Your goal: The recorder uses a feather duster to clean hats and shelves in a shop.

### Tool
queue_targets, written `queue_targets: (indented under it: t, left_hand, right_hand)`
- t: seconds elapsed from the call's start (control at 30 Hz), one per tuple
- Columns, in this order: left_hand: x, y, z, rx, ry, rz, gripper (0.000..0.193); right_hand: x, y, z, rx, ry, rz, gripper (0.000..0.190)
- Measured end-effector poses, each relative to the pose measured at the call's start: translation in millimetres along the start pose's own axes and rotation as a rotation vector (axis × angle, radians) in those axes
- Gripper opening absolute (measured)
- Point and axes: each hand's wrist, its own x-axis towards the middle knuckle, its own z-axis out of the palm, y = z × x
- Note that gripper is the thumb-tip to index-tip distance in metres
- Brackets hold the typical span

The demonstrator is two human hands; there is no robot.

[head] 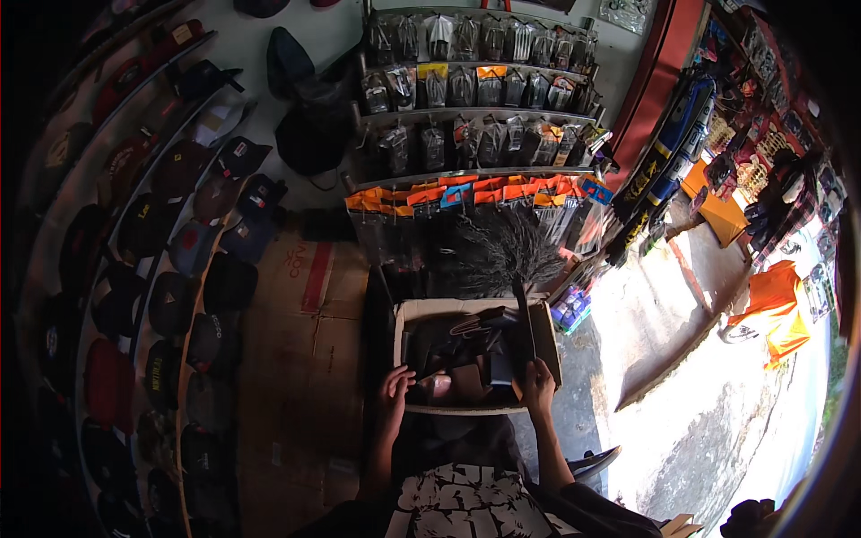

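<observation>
A feather duster with a dark plume (pixel 514 249) points away from me, and my right hand (pixel 539 385) grips its thin handle over the right side of an open cardboard box (pixel 464 409). Inside the box lie several dark wallets (pixel 467 383), mostly black and brown, piled loosely. At the box's left front edge is my left hand (pixel 395 385), its fingers bent near the rim. Whether it grips the rim is hard to see. The duster's plume is beyond the far rim, in front of the hanging packets.
Racks of packaged goods (pixel 481 87) rise behind the box. Shelves of caps (pixel 188 242) line the left, beside large cardboard cartons (pixel 303 376). Orange-topped packets (pixel 471 191) hang just past the duster. Sunlit pavement (pixel 686 430) and hanging merchandise (pixel 746 155) are on the right.
</observation>
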Motion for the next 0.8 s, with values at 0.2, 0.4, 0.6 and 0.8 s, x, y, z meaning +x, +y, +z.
queue_targets:
  t: [0.2, 0.4, 0.6, 0.8]
  left_hand:
    - [7.1, 25.5, 45.3, 0.026, -0.064, -0.019, 0.029]
    - [20.6, 26.7, 104.6, -0.006, -0.074, -0.038, 0.034]
    - [40.0, 4.8, 193.2, 0.005, -0.155, 0.033, 0.028]
    - [53.3, -36.7, 266.2, 0.003, -0.226, 0.012, 0.026]
  right_hand:
    - [2.8, 29.5, -24.4, -0.031, 0.086, 0.077, 0.044]
    - [37.2, 55.9, -61.9, -0.061, 0.272, -0.058, 0.035]
    - [101.3, 44.1, -119.2, -0.243, 0.076, 0.092, 0.032]
    - [103.8, 83.2, -144.9, -0.212, 0.163, 0.110, 0.030]
